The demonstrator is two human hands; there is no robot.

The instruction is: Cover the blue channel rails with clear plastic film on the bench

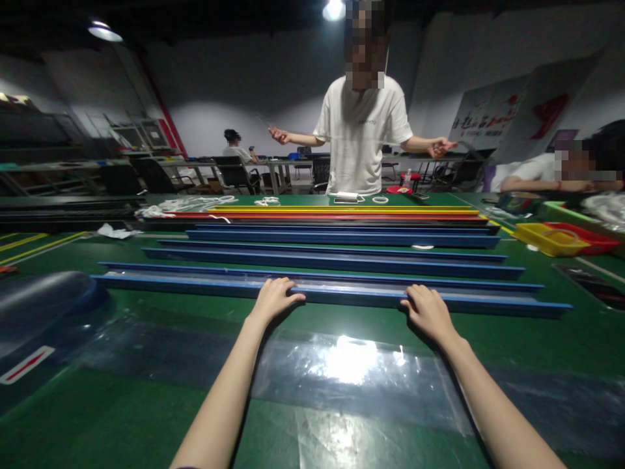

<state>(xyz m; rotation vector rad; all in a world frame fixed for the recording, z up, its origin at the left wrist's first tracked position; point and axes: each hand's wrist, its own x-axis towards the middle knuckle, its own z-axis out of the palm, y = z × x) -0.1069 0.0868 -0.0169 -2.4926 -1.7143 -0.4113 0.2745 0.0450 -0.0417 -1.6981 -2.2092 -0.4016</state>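
A long blue channel rail (342,291) lies crosswise on the green table (146,404), nearest to me. My left hand (274,298) grips its near edge left of centre, fingers curled over the lip. My right hand (427,308) grips the same edge further right. Behind it lie more blue rails (336,260), then red and yellow ones (342,212), all parallel. A clear plastic sheet (351,365) lies flat on the table between my forearms.
A person in a white T-shirt (360,133) stands across the table with arms spread. Yellow and red trays (561,238) sit at the right. White cords (185,205) lie at the far left. A dark padded shape (39,306) is at my left.
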